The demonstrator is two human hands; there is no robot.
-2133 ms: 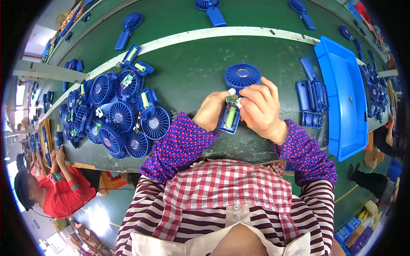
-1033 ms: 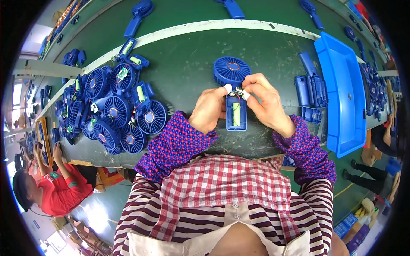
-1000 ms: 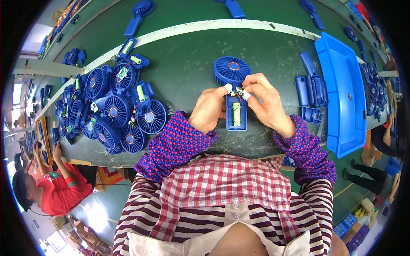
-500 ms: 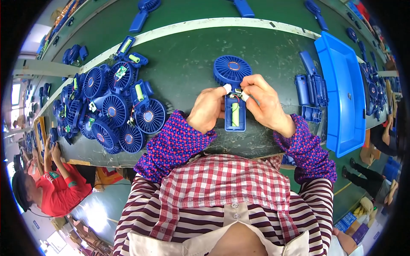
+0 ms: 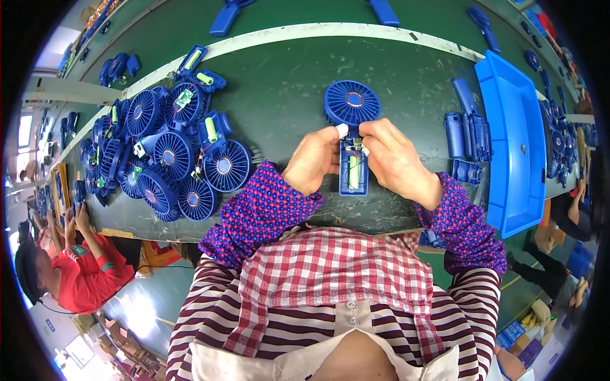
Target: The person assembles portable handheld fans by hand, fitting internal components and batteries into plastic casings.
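Observation:
A blue handheld fan (image 5: 352,103) lies on the green tabletop in front of me, its round grille away from me and its opened handle toward me. Inside the handle sits a light green battery (image 5: 354,171) with thin wires and a small circuit board (image 5: 358,143) above it. My left hand (image 5: 311,160) grips the handle's left side near the neck, with a white cover on a fingertip. Over the board's right edge, my right hand (image 5: 395,155) is closed in a pinch; its fingertips hide whatever is between them.
A heap of blue fans (image 5: 168,152) with exposed batteries and boards lies at the left. To the right are loose blue handle covers (image 5: 467,130) and a blue plastic bin (image 5: 516,152). A co-worker in a red top (image 5: 86,276) sits at far left.
The view has shifted slightly, so the scene sits a little differently. My right fingers have drawn closer together over the board; the left hand still holds the fan.

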